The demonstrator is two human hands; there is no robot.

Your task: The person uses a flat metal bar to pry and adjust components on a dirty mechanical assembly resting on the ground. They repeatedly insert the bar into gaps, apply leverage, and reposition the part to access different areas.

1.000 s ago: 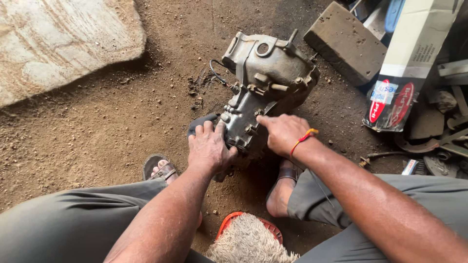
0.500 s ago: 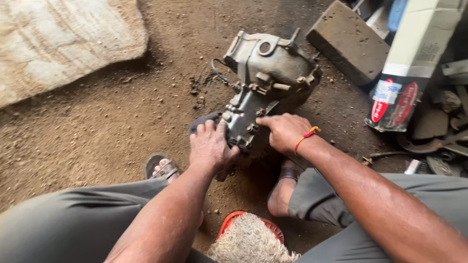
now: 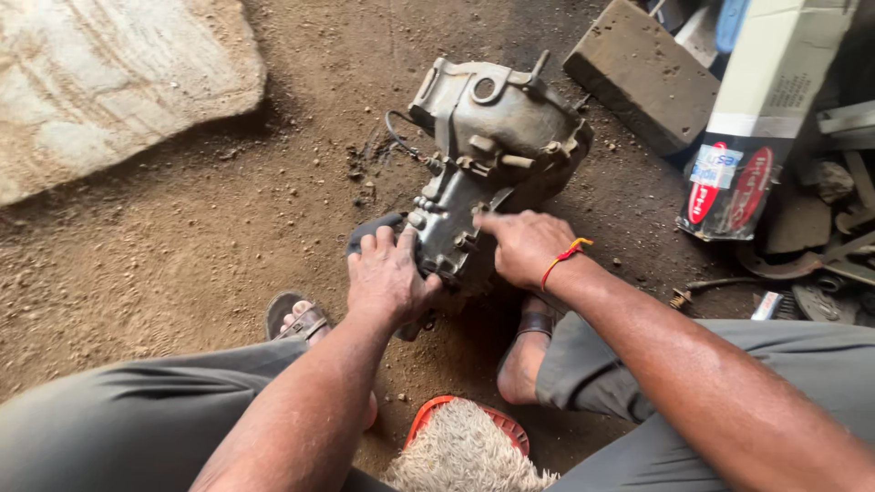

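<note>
Underfoot, bare dirt floor (image 3: 182, 237), littered.

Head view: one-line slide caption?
Seated person braces a grimy metal engine casing on the dirt floor, left hand and right hand on its near end.

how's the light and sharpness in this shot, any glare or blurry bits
Head view: soft daylight from the upper left, brightest on the pale stone slab, which looks nearly washed out; the metal engine casing and both hands, left hand and right hand, are sharp; the right forearm shows a slight sheen; the clutter at the right edge sits in shadow; the grey trousers near the lens look a little soft.
</note>
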